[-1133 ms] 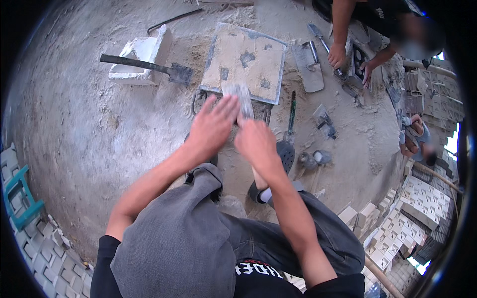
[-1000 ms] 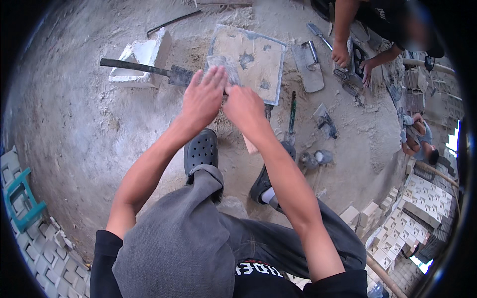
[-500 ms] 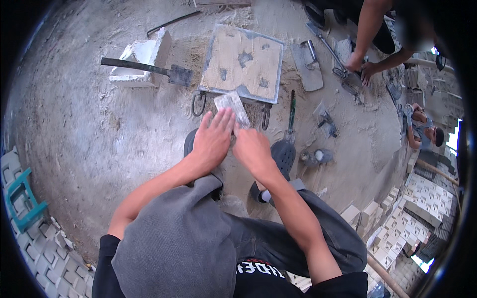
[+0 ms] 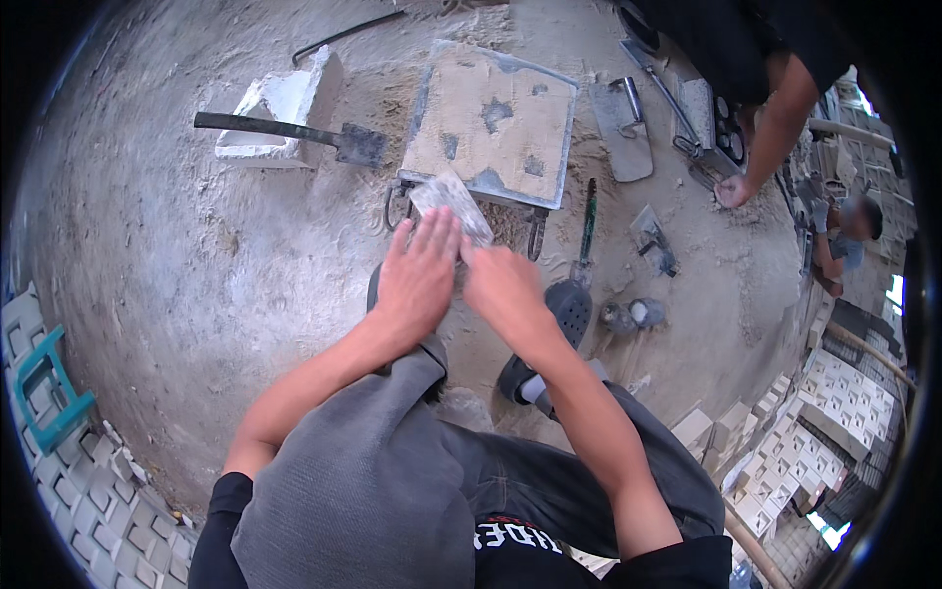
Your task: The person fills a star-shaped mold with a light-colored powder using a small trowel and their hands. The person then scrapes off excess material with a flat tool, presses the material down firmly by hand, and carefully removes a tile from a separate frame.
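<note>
Since half a second ago both hands have stayed low over the knees, and the small grey slab has slid a little further out past the fingertips; a second ago the hands were raised up toward the metal tray.

From the head camera, the left hand lies flat with its fingers spread and pressed down on the near end of the grey slab, while the right hand sits just beside it, fingers closed together against the slab's right edge. Held this way from two sides, the piece seems to be steadied or rubbed smooth between the palms rather than gripped; whether it rests on anything underneath I cannot tell. Its far end reaches the near rim of the square metal tray, which is caked with sandy mix.

Left of the tray a hammer-like tool leans across a white block, handy but well apart from the hands. A trowel lies right of the tray, and a green-handled tool below it.

All this sits on a dusty, cement-smeared concrete floor. Cast patterned blocks are stacked at the lower right, a teal stool stands at the left, and another person's hand reaches down at the upper right.
</note>
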Demonstrator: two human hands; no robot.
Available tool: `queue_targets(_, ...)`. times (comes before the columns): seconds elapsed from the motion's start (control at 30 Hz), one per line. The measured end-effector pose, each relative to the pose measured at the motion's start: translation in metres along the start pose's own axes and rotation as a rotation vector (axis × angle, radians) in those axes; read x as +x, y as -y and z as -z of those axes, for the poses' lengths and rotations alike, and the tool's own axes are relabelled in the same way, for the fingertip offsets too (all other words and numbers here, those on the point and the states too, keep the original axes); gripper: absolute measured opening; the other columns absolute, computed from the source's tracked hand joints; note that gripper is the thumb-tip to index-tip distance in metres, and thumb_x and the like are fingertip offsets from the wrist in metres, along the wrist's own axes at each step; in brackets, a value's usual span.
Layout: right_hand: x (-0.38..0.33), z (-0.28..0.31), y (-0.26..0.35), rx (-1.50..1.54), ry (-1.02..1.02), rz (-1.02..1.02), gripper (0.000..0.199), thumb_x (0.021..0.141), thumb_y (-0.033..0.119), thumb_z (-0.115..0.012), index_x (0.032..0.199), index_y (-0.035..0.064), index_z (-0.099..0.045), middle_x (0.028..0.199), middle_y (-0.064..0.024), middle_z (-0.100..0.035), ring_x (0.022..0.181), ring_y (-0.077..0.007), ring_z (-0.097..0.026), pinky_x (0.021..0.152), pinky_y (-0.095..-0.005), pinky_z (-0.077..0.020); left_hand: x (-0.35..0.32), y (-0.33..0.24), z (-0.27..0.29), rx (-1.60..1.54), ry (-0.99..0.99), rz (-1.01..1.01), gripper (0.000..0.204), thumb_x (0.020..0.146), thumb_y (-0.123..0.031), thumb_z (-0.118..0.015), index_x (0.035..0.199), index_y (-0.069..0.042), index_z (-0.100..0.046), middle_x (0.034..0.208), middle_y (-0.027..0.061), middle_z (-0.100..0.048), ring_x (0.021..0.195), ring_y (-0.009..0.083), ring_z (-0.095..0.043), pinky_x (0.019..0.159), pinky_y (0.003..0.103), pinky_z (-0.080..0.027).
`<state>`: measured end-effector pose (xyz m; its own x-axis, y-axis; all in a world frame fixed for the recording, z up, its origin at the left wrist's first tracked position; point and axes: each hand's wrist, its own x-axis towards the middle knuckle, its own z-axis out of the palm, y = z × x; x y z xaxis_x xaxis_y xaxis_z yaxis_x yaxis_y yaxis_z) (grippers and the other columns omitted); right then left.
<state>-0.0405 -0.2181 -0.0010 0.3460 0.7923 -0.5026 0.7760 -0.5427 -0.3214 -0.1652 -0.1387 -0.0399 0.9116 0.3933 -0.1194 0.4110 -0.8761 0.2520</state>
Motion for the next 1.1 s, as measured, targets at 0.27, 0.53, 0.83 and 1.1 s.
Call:
queue_targets(0.27,0.057,0.059,0.004,0.041,-0.162,-0.017,0.028,0.085,0.009,-0.053,0.108,0.0042,-0.068,0.090,-0.0226,-0.070,0.088,-0.0396,-0.069,0.077,-0.0491,-0.0559,0.082,0.034,0.028,0.108,-0.134,-0.053,0.056,0.089,-0.012,-0.047,0.143,0.000,-0.044,0.153,0.0149,-0.040,0.143,0.0246,-0.036,0.118,0.047,-0.023)
queue_targets(0.53,0.140,0.074,0.024,0.098,-0.153,-0.054,0.025,0.086,0.013,-0.054,0.100,0.0026,-0.071,0.098,-0.0253,-0.070,0.096,-0.0405,-0.068,0.083,-0.0479,-0.0551,0.144,0.094,0.032,0.117,0.047,-0.059,0.055,0.092,-0.014,-0.047,0.145,-0.003,-0.041,0.154,0.0130,-0.040,0.142,0.0268,-0.038,0.115,0.047,-0.031)
queue_targets(0.83,0.047,0.021,0.007,0.156,-0.108,-0.097,0.024,0.088,0.014,-0.052,0.096,-0.0005,-0.070,0.091,-0.0284,-0.069,0.089,-0.0429,-0.069,0.079,-0.0507,-0.0555,0.067,0.032,0.011,0.181,0.046,-0.112,0.056,0.093,-0.020,-0.048,0.146,-0.004,-0.041,0.154,0.0128,-0.040,0.142,0.0258,-0.038,0.113,0.045,-0.032)
queue_targets(1.1,-0.018,0.014,0.003,0.105,-0.039,-0.081,0.023,0.090,0.013,-0.051,0.091,-0.0005,-0.069,0.086,-0.0242,-0.070,0.083,-0.0394,-0.071,0.071,-0.0485,-0.0572,0.025,-0.003,0.032,0.096,0.227,-0.181,0.060,0.088,-0.018,-0.052,0.146,-0.003,-0.042,0.153,0.0119,-0.041,0.141,0.0254,-0.039,0.115,0.046,-0.029)
